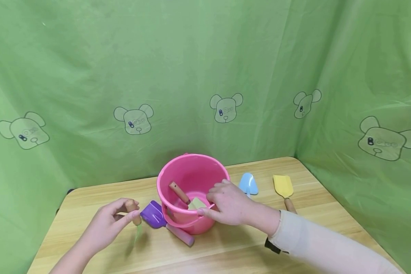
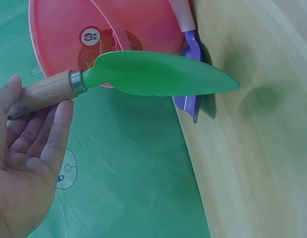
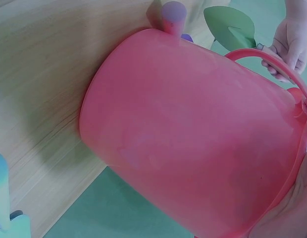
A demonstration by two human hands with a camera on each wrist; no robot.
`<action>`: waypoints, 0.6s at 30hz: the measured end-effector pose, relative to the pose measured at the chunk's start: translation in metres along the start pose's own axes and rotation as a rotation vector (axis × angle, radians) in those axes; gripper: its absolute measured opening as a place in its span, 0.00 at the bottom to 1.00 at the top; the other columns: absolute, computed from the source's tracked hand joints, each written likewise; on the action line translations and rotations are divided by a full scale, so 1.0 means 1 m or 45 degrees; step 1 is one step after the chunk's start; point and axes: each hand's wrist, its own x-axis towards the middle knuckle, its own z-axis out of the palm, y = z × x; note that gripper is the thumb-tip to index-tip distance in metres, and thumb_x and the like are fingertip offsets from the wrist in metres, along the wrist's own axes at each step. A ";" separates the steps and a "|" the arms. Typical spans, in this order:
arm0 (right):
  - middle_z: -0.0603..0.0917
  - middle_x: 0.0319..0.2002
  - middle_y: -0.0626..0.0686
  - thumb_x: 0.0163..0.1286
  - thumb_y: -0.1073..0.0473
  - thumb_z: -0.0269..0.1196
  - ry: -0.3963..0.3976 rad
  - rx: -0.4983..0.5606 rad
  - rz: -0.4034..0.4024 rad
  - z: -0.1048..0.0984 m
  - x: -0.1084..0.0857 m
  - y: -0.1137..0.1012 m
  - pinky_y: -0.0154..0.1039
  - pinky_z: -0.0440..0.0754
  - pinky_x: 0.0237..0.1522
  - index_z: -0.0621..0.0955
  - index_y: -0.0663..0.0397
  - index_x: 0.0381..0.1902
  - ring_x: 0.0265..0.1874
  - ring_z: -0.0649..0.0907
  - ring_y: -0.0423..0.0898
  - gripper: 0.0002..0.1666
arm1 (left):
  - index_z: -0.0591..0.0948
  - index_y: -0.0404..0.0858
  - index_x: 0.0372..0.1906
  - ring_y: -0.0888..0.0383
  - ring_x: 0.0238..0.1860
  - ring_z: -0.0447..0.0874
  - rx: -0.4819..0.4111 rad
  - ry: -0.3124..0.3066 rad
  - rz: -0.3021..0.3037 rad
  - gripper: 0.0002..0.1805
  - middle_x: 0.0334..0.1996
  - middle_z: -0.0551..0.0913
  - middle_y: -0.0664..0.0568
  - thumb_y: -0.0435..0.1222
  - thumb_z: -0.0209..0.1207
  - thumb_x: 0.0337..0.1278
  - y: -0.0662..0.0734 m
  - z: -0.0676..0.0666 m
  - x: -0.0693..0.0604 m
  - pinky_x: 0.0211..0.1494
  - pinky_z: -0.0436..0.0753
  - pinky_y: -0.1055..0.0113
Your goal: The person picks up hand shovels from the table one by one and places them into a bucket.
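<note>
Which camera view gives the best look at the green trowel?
Left wrist: the green trowel shows its full blade, collar and most of its handle up close. The head view gets part of the handle and a thin sliver of blade; the right wrist view shows the blade smaller, its handle largely hidden.

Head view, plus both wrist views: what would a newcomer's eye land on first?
The pink bucket stands out first, upright on the wooden table, with the right hand gripping its rim. Next comes the green trowel, held blade down above the table by the left hand. A purple shovel lies beside the bucket.
</note>
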 end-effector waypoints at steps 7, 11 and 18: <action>0.67 0.20 0.36 0.72 0.26 0.48 0.004 0.002 0.001 0.001 0.000 0.001 0.38 0.67 0.40 0.71 0.38 0.19 0.25 0.68 0.38 0.31 | 0.80 0.47 0.34 0.63 0.49 0.84 0.021 -0.013 0.008 0.04 0.46 0.87 0.53 0.38 0.65 0.64 0.008 -0.007 0.004 0.46 0.86 0.67; 0.67 0.20 0.36 0.72 0.26 0.47 0.001 0.004 0.002 0.001 0.000 0.001 0.38 0.67 0.40 0.71 0.38 0.19 0.25 0.68 0.38 0.31 | 0.80 0.47 0.34 0.63 0.50 0.84 0.034 -0.023 0.013 0.04 0.46 0.87 0.54 0.40 0.64 0.66 0.014 -0.011 0.008 0.48 0.85 0.68; 0.68 0.20 0.36 0.72 0.26 0.47 -0.008 0.016 0.011 0.001 0.001 0.001 0.38 0.68 0.41 0.72 0.38 0.19 0.26 0.69 0.37 0.31 | 0.81 0.45 0.36 0.64 0.51 0.83 0.038 -0.030 0.033 0.05 0.41 0.87 0.59 0.40 0.62 0.67 0.025 -0.017 0.015 0.48 0.85 0.68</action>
